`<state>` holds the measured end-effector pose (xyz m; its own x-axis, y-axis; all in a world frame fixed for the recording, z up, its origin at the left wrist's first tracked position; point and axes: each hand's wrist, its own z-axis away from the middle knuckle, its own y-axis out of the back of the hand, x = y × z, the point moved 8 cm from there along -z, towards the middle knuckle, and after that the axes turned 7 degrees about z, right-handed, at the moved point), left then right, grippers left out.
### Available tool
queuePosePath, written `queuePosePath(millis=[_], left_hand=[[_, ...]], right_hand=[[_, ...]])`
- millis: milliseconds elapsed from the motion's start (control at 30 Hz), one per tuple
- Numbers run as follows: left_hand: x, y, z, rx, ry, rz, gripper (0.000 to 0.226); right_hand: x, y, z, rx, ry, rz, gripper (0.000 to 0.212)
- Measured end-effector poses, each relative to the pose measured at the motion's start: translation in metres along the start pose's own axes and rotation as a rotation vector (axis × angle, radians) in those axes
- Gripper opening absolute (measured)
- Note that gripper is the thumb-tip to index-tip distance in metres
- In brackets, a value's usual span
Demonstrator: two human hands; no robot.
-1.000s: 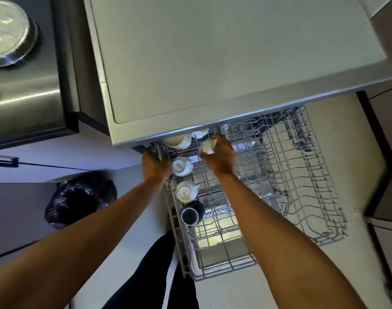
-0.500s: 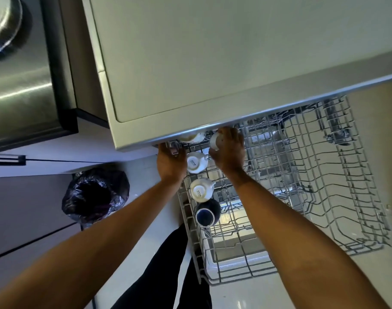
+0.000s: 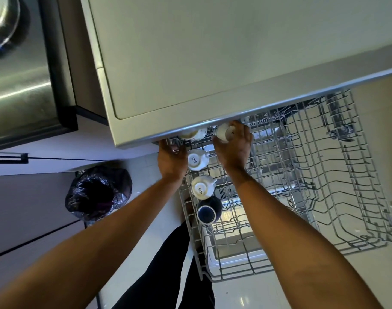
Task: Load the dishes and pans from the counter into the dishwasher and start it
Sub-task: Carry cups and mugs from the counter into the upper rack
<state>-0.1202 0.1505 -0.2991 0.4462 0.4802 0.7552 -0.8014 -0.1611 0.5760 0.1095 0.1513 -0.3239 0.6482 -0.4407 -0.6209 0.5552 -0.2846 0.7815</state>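
1. Over the last second your right hand (image 3: 234,150) hardly shifted against the grey wire dishwasher rack (image 3: 324,175). It edged slightly deeper under the pale counter (image 3: 212,52), its grip clenched round the small white cup (image 3: 222,132).
2. Your left hand (image 3: 170,161) stayed at the rack's back-left corner, its grip curled on the wire rail there.
3. I judged the cup was being seated in the back row and was not yet let go, so loading was at an early stage.
4. The counter's lip hung just above your right knuckles and hid the back row. A half-hidden white cup (image 3: 193,133) sat just beside the held one.
5. An upturned white cup (image 3: 197,160), a second upturned white cup (image 3: 201,187) and a dark blue mug (image 3: 207,211) lined the left rail between your forearms. Room to move lay rightward, over the wire tines.
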Motion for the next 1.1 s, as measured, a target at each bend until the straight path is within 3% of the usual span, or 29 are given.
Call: queuePosePath(millis=[500, 767, 1000, 1100], left_hand=[[-0.008, -0.003, -0.004, -0.010, 0.030, 0.039, 0.042], [-0.007, -0.003, -0.003, -0.024, 0.037, 0.047, 0.043], [-0.005, -0.002, -0.002, -0.019, 0.033, 0.041, 0.042], [-0.004, -0.001, -0.001, -0.024, 0.040, 0.053, 0.043]], right_hand=[[-0.007, -0.029, -0.005, -0.219, 0.113, 0.215, 0.051], [-0.017, -0.027, -0.010, -0.348, 0.223, 0.367, 0.066], [-0.029, -0.026, -0.012, -0.491, 0.120, 0.435, 0.078], [-0.033, -0.020, -0.012, -0.473, 0.142, 0.441, 0.070]])
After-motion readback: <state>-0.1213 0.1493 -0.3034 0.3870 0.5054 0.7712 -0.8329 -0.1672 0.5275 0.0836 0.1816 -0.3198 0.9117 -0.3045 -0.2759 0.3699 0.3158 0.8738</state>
